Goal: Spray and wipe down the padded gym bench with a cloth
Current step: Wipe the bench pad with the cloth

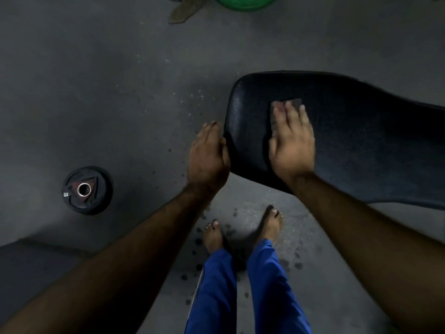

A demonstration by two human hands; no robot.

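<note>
The black padded bench [356, 141] fills the right of the view, its rounded end pointing left. My right hand [291, 141] lies flat on the pad near that end, fingers spread, pressing a dark cloth [295, 102] whose far edge shows beyond the fingertips. My left hand [208, 155] grips the bench's left edge from the side, thumb side against the padding. No spray bottle is in view.
A black weight plate [88, 190] lies on the grey concrete floor to the left. A green tub [243, 2] and a rag-like scrap [185, 10] sit at the top. My bare feet [243, 232] stand below the bench end among wet spots.
</note>
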